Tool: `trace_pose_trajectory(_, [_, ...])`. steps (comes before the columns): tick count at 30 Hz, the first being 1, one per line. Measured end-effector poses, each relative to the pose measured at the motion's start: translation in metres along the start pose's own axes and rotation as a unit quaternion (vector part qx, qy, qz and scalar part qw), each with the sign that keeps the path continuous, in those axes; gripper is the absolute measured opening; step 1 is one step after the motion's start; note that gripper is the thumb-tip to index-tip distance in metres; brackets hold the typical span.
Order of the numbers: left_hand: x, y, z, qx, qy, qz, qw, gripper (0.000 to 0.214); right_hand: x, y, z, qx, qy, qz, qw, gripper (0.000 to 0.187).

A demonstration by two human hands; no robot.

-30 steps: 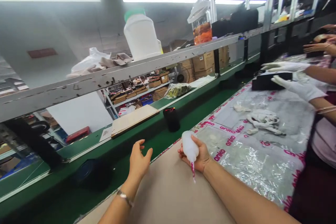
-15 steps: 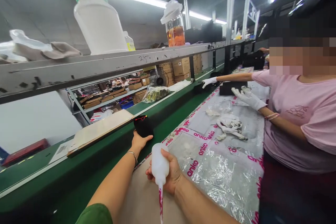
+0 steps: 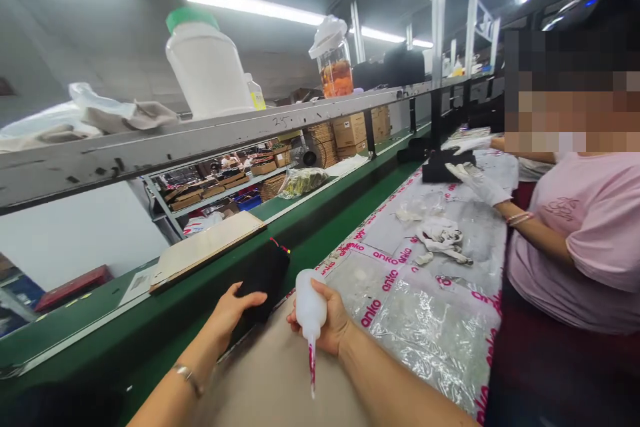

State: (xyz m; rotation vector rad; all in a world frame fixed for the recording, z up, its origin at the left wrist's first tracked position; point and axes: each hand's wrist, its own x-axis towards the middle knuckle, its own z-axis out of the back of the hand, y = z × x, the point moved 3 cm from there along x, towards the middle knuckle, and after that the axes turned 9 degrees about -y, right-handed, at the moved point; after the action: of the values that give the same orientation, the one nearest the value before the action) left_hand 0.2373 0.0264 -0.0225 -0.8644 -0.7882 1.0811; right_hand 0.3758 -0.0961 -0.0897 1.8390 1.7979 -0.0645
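Observation:
My left hand (image 3: 235, 313) grips a flat black piece (image 3: 267, 277) by its near end, thumb on top, above the edge of the green belt. Thin red and yellow wires or threads show at the piece's far corner; what kind of item it is I cannot tell. In my right hand (image 3: 333, 317) is a white squeeze bottle (image 3: 311, 307), held upside down. Its narrow nozzle, marked with pink, points down over the beige board (image 3: 280, 373) in front of me.
A green conveyor belt (image 3: 345, 223) runs along the left. Plastic-covered table (image 3: 425, 320) with white gloves (image 3: 443, 240) lies to the right. There a co-worker in white gloves handles a black block (image 3: 445, 167). A metal shelf (image 3: 225, 127) with a green-capped jar (image 3: 205, 67) spans above.
My left hand has drawn the black piece nearer, from over the belt toward the board. The bottle has barely moved. The co-worker's farther hand has come back to the black block.

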Motion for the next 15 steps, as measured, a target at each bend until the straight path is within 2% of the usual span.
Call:
trace_pose_trajectory(2, [-0.030,0.000,0.046,-0.004,0.013,0.015,1.000,0.065,-0.001,0.000,-0.002,0.001,-0.003,0.006,1.000,0.065])
trace_pose_trajectory(4, [-0.060,-0.004,0.091,0.018,-0.012,0.016,1.000,0.070,-0.003,0.001,-0.004,-0.002,-0.005,0.013,1.000,0.064])
trace_pose_trajectory(6, [-0.089,-0.012,0.131,0.096,-0.049,0.004,0.994,0.072,-0.006,0.001,-0.006,-0.007,-0.010,0.016,1.000,0.063])
trace_pose_trajectory(8, [-0.117,-0.021,0.161,0.198,-0.079,-0.014,0.977,0.076,-0.010,0.002,-0.007,-0.015,-0.015,0.021,1.000,0.061])
trace_pose_trajectory(11, [-0.151,-0.028,0.182,0.285,-0.080,-0.053,0.954,0.081,-0.016,0.001,-0.011,-0.026,-0.018,0.042,0.999,0.059])
trace_pose_trajectory(13, [-0.164,-0.022,0.185,0.281,-0.070,-0.074,0.954,0.080,-0.021,0.000,-0.018,-0.033,-0.020,0.062,0.997,0.059])
trace_pose_trajectory(15, [-0.169,-0.010,0.185,0.248,-0.087,-0.090,0.961,0.081,-0.025,-0.001,-0.031,-0.041,-0.023,0.083,0.995,0.058])
